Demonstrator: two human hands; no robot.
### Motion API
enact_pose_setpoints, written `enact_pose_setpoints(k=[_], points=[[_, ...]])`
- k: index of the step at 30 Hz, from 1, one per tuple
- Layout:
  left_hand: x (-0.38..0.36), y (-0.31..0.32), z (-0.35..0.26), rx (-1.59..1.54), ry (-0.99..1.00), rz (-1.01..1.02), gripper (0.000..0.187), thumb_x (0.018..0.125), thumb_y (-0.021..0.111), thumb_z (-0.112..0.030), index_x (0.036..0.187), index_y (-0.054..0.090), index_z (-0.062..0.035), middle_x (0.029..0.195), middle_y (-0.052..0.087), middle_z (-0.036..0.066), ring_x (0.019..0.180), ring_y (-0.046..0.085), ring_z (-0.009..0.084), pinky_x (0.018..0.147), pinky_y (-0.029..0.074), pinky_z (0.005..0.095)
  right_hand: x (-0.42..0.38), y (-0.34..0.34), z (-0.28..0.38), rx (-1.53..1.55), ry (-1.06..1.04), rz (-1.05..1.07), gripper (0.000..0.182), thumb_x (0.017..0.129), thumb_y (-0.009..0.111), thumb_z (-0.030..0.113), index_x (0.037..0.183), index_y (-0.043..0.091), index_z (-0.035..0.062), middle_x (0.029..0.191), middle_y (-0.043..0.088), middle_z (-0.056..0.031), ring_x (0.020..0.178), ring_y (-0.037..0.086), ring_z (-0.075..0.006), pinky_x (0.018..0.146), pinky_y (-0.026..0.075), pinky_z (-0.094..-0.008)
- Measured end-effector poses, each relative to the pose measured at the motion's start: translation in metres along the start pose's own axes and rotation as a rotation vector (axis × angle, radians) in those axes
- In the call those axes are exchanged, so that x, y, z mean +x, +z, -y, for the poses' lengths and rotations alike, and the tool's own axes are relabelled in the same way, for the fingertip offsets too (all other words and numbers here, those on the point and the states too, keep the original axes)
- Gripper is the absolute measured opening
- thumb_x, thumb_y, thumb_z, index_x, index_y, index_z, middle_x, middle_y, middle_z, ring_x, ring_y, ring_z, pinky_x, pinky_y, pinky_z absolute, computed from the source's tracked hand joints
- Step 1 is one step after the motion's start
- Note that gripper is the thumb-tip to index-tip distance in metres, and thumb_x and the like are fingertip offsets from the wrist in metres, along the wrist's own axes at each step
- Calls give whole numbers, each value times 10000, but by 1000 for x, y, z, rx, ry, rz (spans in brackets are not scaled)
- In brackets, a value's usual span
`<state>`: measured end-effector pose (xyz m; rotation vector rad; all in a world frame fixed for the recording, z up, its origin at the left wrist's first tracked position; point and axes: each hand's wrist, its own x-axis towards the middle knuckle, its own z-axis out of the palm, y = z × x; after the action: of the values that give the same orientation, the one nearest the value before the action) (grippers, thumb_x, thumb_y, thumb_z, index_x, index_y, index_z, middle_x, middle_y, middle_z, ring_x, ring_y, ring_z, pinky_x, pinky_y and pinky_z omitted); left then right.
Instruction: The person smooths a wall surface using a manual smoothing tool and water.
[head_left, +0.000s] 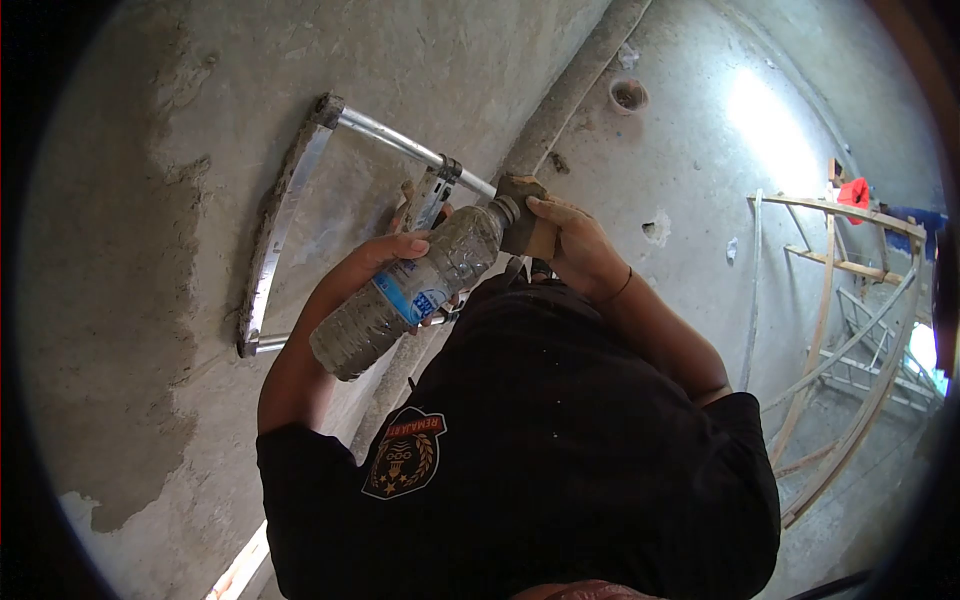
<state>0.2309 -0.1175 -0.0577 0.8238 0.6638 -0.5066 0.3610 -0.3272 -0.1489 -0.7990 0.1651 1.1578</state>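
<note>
A clear plastic bottle (405, 290) with a blue label lies tilted across my left hand (410, 250), whose thumb presses on its side. Its neck points up and to the right. My right hand (577, 245) grips a brown, dirt-stained flat piece (530, 238) that looks like cardboard or a sponge, with the thumb on its upper face. The piece is right at the bottle's mouth; whether a cap is on cannot be made out. Some fingers of both hands are hidden behind what they hold.
Behind my left hand is an aluminium ladder or frame (390, 133) beside the grey plastered wall (110, 300). A small bucket (629, 96) stands on the concrete floor farther off. Wooden scaffolding (825, 290) with a red item (853, 194) is at the right.
</note>
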Motion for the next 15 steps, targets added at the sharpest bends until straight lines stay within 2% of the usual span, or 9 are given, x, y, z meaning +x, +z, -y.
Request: enact_pose_setpoints(k=[4,6,7,10,13,15], points=[[-7,5,-7,27,-56,-2,589,839,645,-356,1210,543,91,895,684,198,589,693,169,455,566,217,-3,1,1,50,28,14,403,1011,483,216,1319,486,-43,1211,617,-144,1081,632,-234,974,500,-386],[-8,3,-10,-22,-86,116,598,857,662,-319,1276,500,75,956,677,218,663,718,195,525,608,234,-2,-1,0,105,31,32,402,1011,484,207,1325,492,-45,1229,614,-144,1103,626,-238,1001,480,-383],[-9,6,-11,-13,-93,115,598,857,662,-319,1276,500,75,956,677,218,663,718,195,525,608,234,-1,-2,0,151,37,51,402,1012,486,199,1331,498,-46,1247,610,-145,1125,619,-242,1029,460,-381],[-12,15,-12,-91,-53,88,626,853,664,-270,1326,455,83,1021,660,230,723,729,199,576,625,244,0,-3,-1,111,16,46,435,1006,492,262,1322,483,-36,1209,616,-138,1101,620,-232,1004,476,-390],[-11,17,-14,-144,-42,73,678,844,661,-211,1384,383,90,1085,636,245,781,733,202,629,634,247,3,-7,-4,96,7,19,435,1009,490,267,1322,481,-35,1204,618,-131,1098,622,-228,1002,477,-383],[-10,15,-15,-190,-43,121,710,836,660,-181,1409,341,91,1118,620,250,820,732,212,649,635,252,2,-7,-3,104,13,13,435,1011,490,268,1320,481,-38,1204,617,-130,1099,622,-227,1000,478,-386]])
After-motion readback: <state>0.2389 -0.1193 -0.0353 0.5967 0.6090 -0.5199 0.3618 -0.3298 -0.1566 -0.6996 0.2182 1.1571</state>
